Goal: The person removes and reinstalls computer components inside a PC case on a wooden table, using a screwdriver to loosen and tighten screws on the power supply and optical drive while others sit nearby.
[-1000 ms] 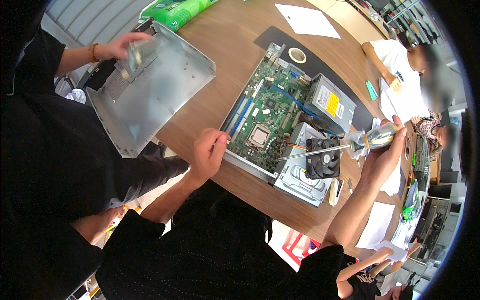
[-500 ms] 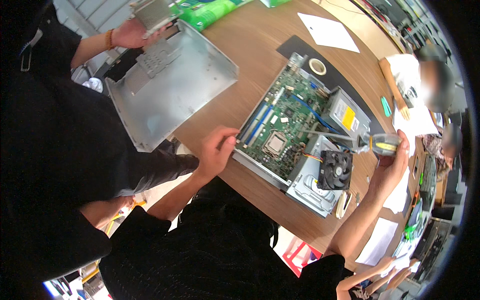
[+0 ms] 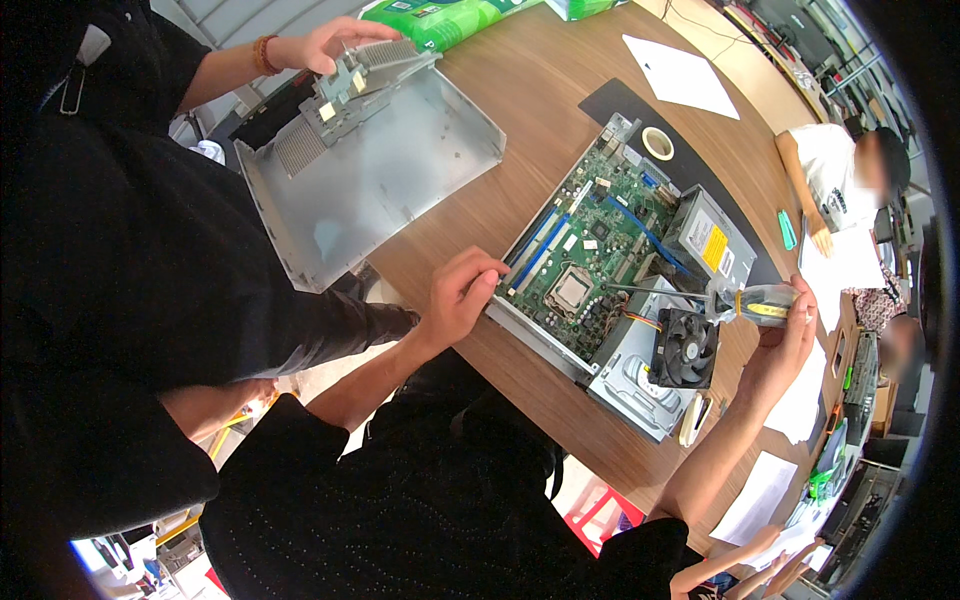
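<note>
In front of me lies an opened desktop computer case [image 3: 548, 348] with a green motherboard [image 3: 600, 235]. My left hand [image 3: 462, 300] has thumb and fingers closed on the case's left edge, beside the memory slots [image 3: 540, 248]. My right hand [image 3: 780, 350] grips a screwdriver [image 3: 768, 306] with a clear and yellow handle. Its long shaft [image 3: 660, 291] points left over the board, and the tip is near the processor [image 3: 572, 288]; whether it touches anything I cannot tell. A black fan [image 3: 684, 348] on coloured wires leans on the metal drive [image 3: 635, 385] below the shaft.
On the left a co-worker's hand [image 3: 335, 45] holds a metal bracket [image 3: 365, 80] over a metal cover [image 3: 400, 180]. A tape roll [image 3: 657, 143] rests on a black mat [image 3: 605, 97]. Papers [image 3: 682, 75] lie beyond. Across the table sits another person [image 3: 835, 175].
The co-worker's hand has turned the metal bracket and lowered it towards the cover. My view has shifted slightly. Both my hands keep their holds on the case edge and the screwdriver.
</note>
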`<action>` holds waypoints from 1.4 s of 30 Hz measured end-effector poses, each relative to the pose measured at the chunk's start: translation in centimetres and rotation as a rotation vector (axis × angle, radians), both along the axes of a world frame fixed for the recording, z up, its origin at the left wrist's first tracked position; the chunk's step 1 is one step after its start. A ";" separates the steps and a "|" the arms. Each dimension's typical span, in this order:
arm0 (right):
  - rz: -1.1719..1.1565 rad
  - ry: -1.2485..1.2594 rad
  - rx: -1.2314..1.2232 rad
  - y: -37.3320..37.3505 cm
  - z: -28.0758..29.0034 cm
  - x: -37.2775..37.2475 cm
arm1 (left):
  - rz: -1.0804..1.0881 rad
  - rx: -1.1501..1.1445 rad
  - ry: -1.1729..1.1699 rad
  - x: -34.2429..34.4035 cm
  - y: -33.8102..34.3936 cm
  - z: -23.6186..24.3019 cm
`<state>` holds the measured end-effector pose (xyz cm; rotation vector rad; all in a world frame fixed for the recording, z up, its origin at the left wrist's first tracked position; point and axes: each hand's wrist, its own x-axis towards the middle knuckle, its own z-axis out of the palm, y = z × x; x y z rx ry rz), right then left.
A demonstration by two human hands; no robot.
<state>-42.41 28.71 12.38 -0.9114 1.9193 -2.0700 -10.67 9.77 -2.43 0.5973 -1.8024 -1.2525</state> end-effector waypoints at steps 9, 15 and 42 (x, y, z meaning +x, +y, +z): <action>0.009 0.023 0.019 -0.5 -0.6 0.1 | 0.013 -0.017 0.007 0.0 0.0 0.0; 0.009 0.019 0.040 -0.7 -0.6 0.1 | 0.010 -0.017 0.010 0.0 -0.1 -0.1; -0.003 0.007 0.029 0.8 -0.2 0.5 | 0.017 -0.029 0.010 -0.2 -0.1 0.1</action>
